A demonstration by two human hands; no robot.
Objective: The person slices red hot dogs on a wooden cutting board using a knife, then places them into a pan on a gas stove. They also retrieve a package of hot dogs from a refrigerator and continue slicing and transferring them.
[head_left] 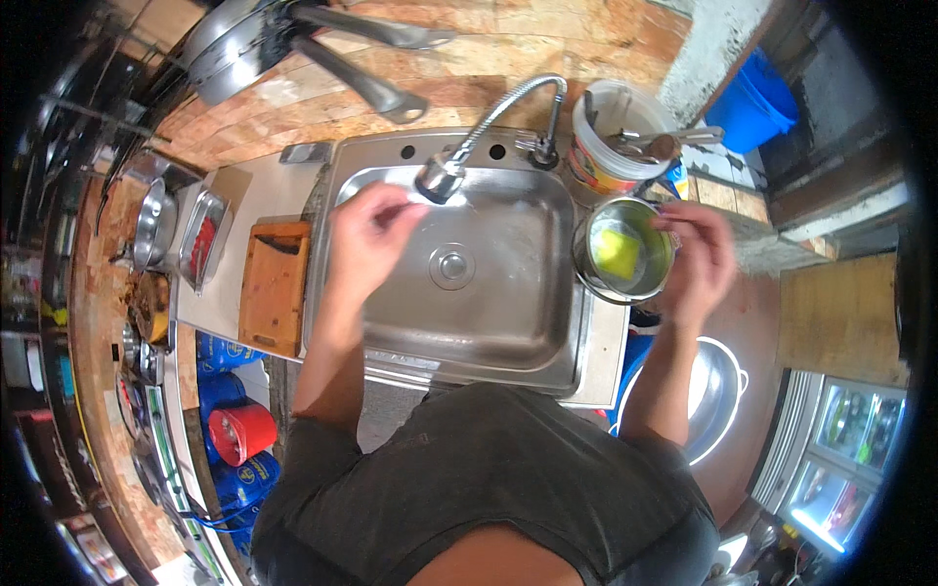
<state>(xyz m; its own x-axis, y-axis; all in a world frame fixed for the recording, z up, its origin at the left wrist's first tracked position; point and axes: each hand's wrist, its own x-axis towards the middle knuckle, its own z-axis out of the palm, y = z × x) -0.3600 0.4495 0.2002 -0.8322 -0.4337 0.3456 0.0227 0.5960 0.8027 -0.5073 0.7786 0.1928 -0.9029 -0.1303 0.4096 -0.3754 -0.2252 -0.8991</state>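
Note:
My left hand (369, 239) is raised over the left side of the steel sink (513, 337). Its thumb and bent fingers are apart, with the fingertips right beside the metal head of the flexible faucet (442, 179); nothing shows between them. No water is seen running. At the sink's right edge stands a small metal pot (590, 249) with a yellow-green sponge (617, 254) inside. My right hand (700, 256) is at the pot's right side, its slightly blurred fingers reaching toward the rim. Whether they touch it is hard to make out.
A white bucket (611, 103) of utensils stands behind the pot. Pans (234, 54) with long handles hang at the back left. Left of the sink are a wooden board (262, 293) and a metal tray (217, 205). A large basin (721, 391) sits low at right.

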